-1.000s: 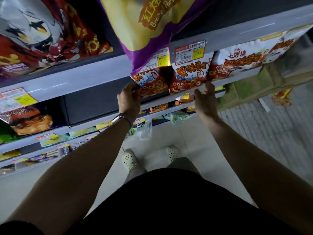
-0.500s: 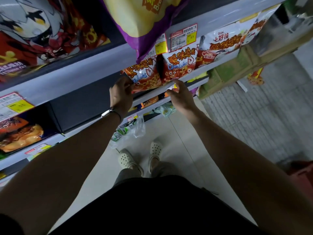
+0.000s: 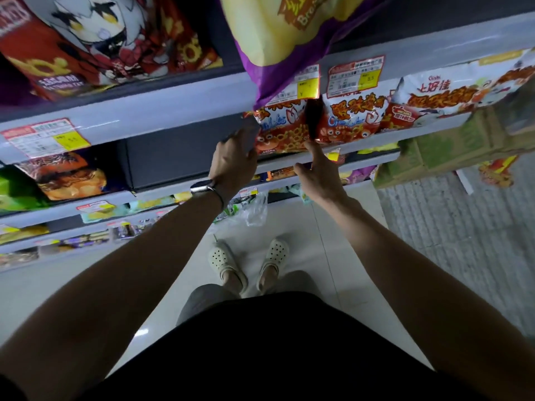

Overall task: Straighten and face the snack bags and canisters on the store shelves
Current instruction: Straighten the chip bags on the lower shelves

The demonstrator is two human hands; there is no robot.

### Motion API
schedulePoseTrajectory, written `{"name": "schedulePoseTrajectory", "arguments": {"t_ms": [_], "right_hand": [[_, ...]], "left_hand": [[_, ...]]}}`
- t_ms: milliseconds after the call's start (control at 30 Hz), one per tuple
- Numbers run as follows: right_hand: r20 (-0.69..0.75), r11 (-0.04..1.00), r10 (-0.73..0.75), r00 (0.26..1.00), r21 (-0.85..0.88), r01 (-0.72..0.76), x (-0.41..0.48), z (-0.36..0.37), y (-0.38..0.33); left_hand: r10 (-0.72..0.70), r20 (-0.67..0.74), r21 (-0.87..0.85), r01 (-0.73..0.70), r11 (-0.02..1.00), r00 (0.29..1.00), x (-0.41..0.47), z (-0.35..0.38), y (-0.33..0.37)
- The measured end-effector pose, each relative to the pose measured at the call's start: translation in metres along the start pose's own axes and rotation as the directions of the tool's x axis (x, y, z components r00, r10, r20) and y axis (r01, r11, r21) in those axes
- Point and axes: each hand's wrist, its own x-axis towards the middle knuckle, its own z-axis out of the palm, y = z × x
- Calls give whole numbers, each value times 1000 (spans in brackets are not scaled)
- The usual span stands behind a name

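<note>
Nearest, the person's feet in pale clogs (image 3: 223, 260) stand on the tiled floor (image 3: 341, 247), with a crumpled clear plastic bag (image 3: 254, 211) lying just beside the lowest shelf.

Higher up, both hands work at the middle shelf (image 3: 185, 108), where the step in hand is squaring up two red crab-snack bags. The left hand (image 3: 234, 160), a watch (image 3: 202, 186) on its wrist, is up against the left edge of the left red bag (image 3: 278, 131). Its fingers are blurred, so I cannot tell whether they grip the bag or only press it. The right hand (image 3: 318, 169) is spread open and holds nothing, its forefinger reaching to the foot of the dark gap between that bag and the right red bag (image 3: 350, 120).

The next move, I judge, calls for closing that gap and standing both fronts flush with the shelf lip.

The same shelf carries a white bag (image 3: 434, 94) touching the right red bag. On the shelf above, a purple and yellow bag (image 3: 278, 39) droops over the price tags (image 3: 354, 78), beside a red cartoon bag (image 3: 86, 44); it will likely want pushing back.
</note>
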Motion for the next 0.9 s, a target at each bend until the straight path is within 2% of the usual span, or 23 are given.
{"name": "schedulePoseTrajectory", "arguments": {"t_ms": [67,233,333,433,633,900], "right_hand": [[37,998,-35,999,-54,37,-3,7,-2],[134,967,-138,981,-198,163,-19,29,-23],[206,922,-201,958,-291,256,-37,48,-49],[249,866,-254,935,-372,334,-62,76,-75],[304,848,-249,919,-390,359,-125,142,-133],[356,742,-267,896,-517,427,-199,234,-200]], "left_hand": [[-79,27,22,78,997,997,-16,-8,3],[-129,52,42,127,991,990,-73,-35,-11],[-235,89,88,228,970,968,-105,-59,-28],[-301,66,83,295,952,951,-141,-79,-53],[-424,6,29,424,905,906,-224,-128,-113],[-545,-68,-89,539,838,836,-308,-186,-192]]}}
